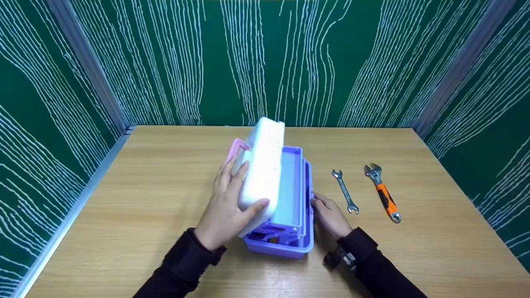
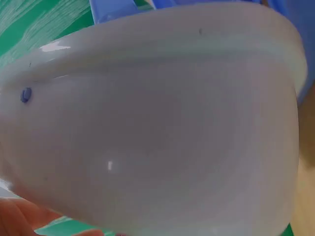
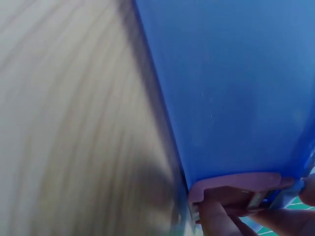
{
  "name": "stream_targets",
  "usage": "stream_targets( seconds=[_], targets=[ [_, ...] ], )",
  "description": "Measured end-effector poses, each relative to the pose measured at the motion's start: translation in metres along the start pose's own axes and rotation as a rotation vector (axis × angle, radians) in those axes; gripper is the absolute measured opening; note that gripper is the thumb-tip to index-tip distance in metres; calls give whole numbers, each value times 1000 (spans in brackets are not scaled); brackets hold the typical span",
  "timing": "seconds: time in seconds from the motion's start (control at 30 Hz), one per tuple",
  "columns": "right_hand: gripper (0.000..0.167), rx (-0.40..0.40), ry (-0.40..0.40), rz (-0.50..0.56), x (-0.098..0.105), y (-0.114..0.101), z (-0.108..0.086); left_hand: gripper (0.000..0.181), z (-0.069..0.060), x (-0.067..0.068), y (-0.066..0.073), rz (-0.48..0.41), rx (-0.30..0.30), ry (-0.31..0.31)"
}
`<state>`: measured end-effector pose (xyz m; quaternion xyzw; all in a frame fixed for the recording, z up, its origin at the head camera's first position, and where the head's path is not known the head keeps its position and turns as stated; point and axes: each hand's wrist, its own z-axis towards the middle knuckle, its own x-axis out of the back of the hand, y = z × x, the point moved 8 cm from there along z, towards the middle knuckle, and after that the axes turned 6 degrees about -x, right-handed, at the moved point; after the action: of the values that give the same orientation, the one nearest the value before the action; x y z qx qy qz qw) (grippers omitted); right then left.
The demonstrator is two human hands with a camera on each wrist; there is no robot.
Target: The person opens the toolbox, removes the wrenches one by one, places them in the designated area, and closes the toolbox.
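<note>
A toolbox with a purple base (image 1: pixel 275 249) sits mid-table, its white lid (image 1: pixel 265 165) tilted up to the left. Inside, a purple tray (image 1: pixel 291 186) stands raised above the base. My left hand (image 1: pixel 223 207) grips the lid, its thumb on the near end and its fingers over the outer face beside a pink handle (image 1: pixel 236 145). At the base's right side, my right hand (image 1: pixel 331 215) holds the box by a pink latch (image 3: pixel 241 181), fingers under the latch and thumb near the rim. In the left wrist view the lid (image 2: pixel 157 137) hides most of the left hand.
To the right of the toolbox lie a small open-ended wrench (image 1: pixel 345 191) and an adjustable wrench (image 1: pixel 385 194) with an orange and black handle. Green walls with white lines (image 1: pixel 360 62) border the wooden table (image 1: pixel 165 178) at the back and sides.
</note>
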<state>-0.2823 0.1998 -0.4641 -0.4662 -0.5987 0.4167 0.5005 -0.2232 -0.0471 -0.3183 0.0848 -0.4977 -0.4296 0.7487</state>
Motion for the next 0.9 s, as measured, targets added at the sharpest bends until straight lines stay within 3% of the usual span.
stream_targets(
  seconds=[0.37, 0.53, 0.77, 0.9],
  targets=[
    [45, -5, 17, -48, 0, 0, 0, 103, 1, -29, 22, 10, -73, -17],
    [42, -12, 33, 10, 0, 2, 0, 107, 1, -43, 29, 2, -99, -36],
    [42, -17, 17, 53, 0, 2, 0, 109, 0, -59, 40, 61, -176, -22],
    [42, -14, 7, 56, 0, 2, -1, 109, -2, -67, 43, 101, -174, -29]
  ],
)
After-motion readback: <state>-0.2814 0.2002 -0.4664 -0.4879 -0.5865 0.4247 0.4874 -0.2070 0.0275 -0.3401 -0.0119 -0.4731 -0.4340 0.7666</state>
